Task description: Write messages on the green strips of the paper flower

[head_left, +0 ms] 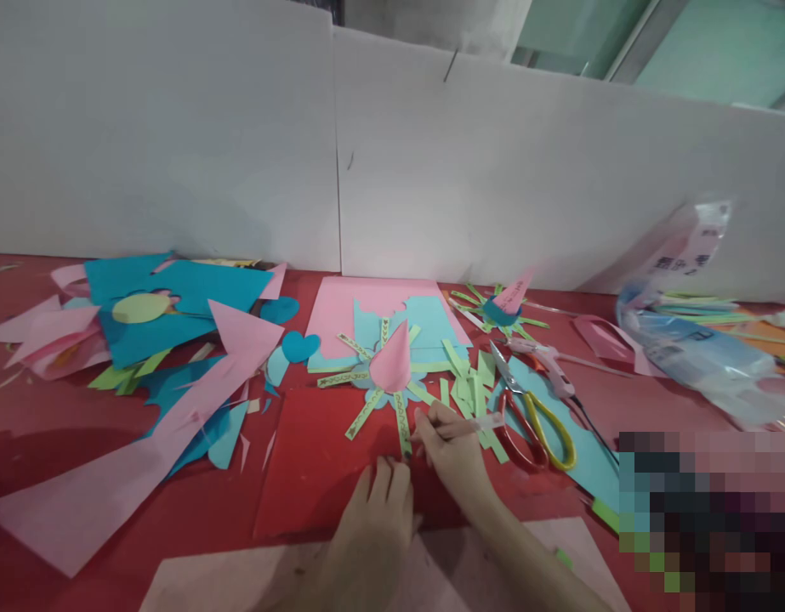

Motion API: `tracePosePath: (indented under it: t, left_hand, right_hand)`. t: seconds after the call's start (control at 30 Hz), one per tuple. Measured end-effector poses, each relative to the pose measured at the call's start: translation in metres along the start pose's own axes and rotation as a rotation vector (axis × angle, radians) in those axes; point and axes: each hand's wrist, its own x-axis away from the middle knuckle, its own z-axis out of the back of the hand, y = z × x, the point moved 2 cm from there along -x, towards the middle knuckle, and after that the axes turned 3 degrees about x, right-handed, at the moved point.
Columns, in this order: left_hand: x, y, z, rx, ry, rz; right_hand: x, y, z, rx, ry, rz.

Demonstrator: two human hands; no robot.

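My right hand (448, 446) is closed round a pale pen (478, 424), its tip side near the end of a green strip (401, 429). My left hand (383, 501) lies on the red sheet (315, 459) just below that strip, fingers extended and close together. A pink paper cone (392, 361) stands at the centre of a light blue paper flower (357, 374). Green strips with drawn marks spread out from the flower like rays.
Scissors (532, 425), a pink glue gun (548, 365), loose green strips (472, 391) and a second cone piece (510, 302) lie right. Pink (194, 416) and blue paper scraps (188, 297) cover the left. A plastic bag (698, 340) sits far right, before white boards (526, 170).
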Motion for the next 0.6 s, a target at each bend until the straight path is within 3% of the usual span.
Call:
tracePosePath:
  t: [0.6]
  left_hand:
    - [0.0001, -0.0015, 0.0027, 0.007, -0.041, -0.014]
  right_hand:
    - [0.0014, -0.0029, 0.0001, -0.014, -0.017, 0.009]
